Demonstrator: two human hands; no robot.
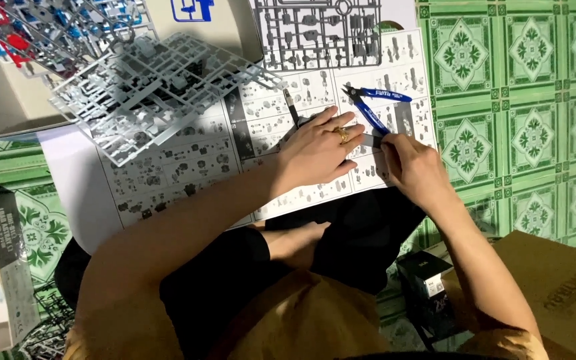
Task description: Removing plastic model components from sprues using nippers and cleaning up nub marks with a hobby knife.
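Note:
My left hand (318, 148), with a gold ring, rests flat on the printed instruction sheet (188, 160), its fingers over a small grey part. My right hand (413, 167) lies just to its right, fingertips pinching that small grey piece (371, 140) near the left fingers. Blue-handled nippers (375, 107) lie on the sheet just above both hands, touching neither clearly. A thin dark tool (292, 107) lies beside the left fingertips.
A light grey parts frame (148, 90) leans out of an open box (8, 100) at top left. A dark grey parts frame (318, 30) lies at the top. Green patterned floor (528, 100) is on the right, a cardboard box (561, 287) at lower right, a small black box (428, 280) by my knee.

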